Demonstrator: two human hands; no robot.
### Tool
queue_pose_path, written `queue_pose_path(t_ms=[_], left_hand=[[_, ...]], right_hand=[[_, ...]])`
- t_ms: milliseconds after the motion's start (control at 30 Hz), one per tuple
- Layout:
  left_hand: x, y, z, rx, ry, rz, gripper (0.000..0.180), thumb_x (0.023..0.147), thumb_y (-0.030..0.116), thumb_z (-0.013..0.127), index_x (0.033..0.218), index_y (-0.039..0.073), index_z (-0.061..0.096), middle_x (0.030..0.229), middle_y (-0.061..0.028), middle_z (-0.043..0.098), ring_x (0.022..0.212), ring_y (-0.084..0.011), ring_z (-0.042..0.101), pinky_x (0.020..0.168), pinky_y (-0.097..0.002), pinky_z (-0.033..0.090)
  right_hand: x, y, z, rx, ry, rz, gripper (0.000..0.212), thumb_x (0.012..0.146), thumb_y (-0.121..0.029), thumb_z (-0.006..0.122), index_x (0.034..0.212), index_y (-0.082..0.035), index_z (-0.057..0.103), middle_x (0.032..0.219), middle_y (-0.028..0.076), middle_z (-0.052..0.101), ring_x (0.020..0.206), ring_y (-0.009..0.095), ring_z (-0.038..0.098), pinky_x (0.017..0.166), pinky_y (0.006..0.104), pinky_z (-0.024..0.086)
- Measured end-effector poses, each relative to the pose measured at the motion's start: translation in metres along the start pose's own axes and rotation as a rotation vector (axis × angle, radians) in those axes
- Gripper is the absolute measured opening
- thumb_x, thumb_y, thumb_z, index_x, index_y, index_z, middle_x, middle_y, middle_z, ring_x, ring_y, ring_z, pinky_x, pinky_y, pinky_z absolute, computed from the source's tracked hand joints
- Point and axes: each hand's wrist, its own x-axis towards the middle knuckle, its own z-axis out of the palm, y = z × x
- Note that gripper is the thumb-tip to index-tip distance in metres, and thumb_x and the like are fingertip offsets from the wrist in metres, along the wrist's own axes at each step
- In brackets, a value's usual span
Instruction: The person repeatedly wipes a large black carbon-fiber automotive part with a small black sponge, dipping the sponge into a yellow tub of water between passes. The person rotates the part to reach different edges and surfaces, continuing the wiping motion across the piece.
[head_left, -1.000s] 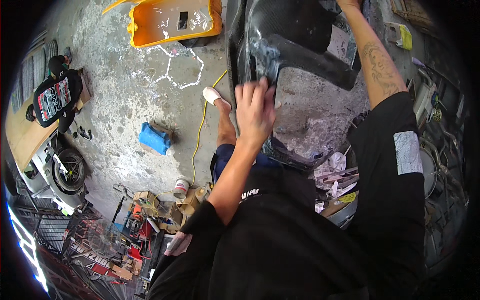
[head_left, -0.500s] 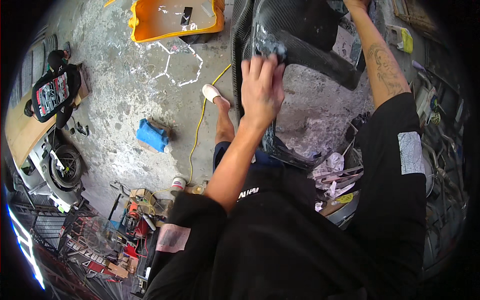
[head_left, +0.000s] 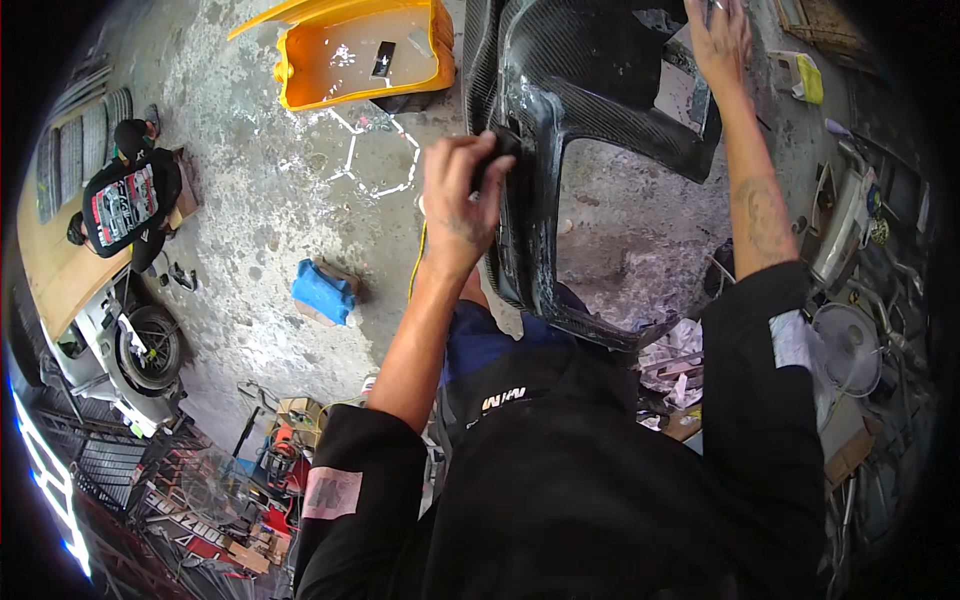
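A glossy black carbon-fibre panel (head_left: 540, 95) with a large opening stands before me, its surface wet with greyish smears. My left hand (head_left: 460, 195) is closed around a small dark pad (head_left: 503, 148), beside the panel's left edge. Whether the pad touches the panel I cannot tell. At the panel's upper right, my right hand (head_left: 722, 50) lies by the edge with its fingers stretched out; the picture's top cuts off the fingertips.
A yellow tub (head_left: 365, 98) of cloudy water with a black piece in it stands at upper left. A blue cloth (head_left: 323, 291) lies on the floor. Another person (head_left: 125, 205) crouches far left near a motorcycle (head_left: 150, 345). Scraps (head_left: 675, 360) lie below the panel.
My left hand has moved left and down, off the panel's smeared ridge to its left edge, with the pad. More of my right hand shows, and the whole view has shifted slightly.
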Motion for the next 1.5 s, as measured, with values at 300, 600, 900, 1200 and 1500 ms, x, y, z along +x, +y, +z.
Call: queue_pose_path(t_ms=[300,600,900,1200,1500], left_hand=[[0.018,0.008,0.028,0.047,-0.209,0.259,0.03,0.08,0.001,0.08,0.107,0.005,0.07,0.1,-0.01,0.065,0.088,-0.0333,0.058,0.075,-0.0413,0.05],[0.045,-0.009,0.02,0.064,-0.426,0.449,0.031,0.081,0.0,0.078,0.11,0.004,0.069,0.098,-0.0101,0.064,0.087,-0.0324,0.058,0.074,-0.04,0.051],[0.067,-0.009,0.027,0.132,-0.46,0.593,0.027,0.085,0.007,0.074,0.111,0.003,0.067,0.098,-0.0094,0.06,0.086,-0.0309,0.055,0.078,-0.0399,0.051],[0.051,-0.012,-0.017,0.044,-0.404,0.435,0.028,0.079,-0.006,0.081,0.104,-0.001,0.069,0.101,-0.014,0.066,0.09,-0.0307,0.064,0.076,-0.0382,0.053],[0.05,-0.011,0.024,0.085,-0.449,0.472,0.024,0.084,0.0,0.076,0.107,0.002,0.067,0.093,-0.0116,0.06,0.084,-0.0327,0.055,0.072,-0.0417,0.048]], right_hand=[[-0.017,-0.005,-0.026,0.336,-0.3,0.667,0.083,0.097,-0.056,0.062,0.163,-0.017,0.029,0.129,0.036,0.062,0.116,0.052,0.062,0.1,0.0528,0.05],[-0.017,0.0,-0.024,0.189,-0.285,0.699,0.07,0.099,-0.038,0.057,0.163,-0.03,0.029,0.12,0.031,0.067,0.106,0.051,0.065,0.094,0.055,0.052],[-0.01,-0.029,-0.034,0.162,-0.316,0.729,0.074,0.09,-0.024,0.058,0.16,-0.032,0.037,0.114,0.029,0.07,0.099,0.046,0.069,0.088,0.0513,0.053],[-0.014,-0.027,-0.047,0.166,-0.31,0.753,0.072,0.089,-0.022,0.059,0.158,-0.032,0.041,0.109,0.029,0.071,0.095,0.045,0.069,0.084,0.0498,0.054],[-0.02,-0.025,-0.03,0.148,-0.201,0.644,0.069,0.09,-0.02,0.058,0.157,-0.029,0.043,0.118,0.028,0.069,0.106,0.047,0.066,0.093,0.0503,0.053]])
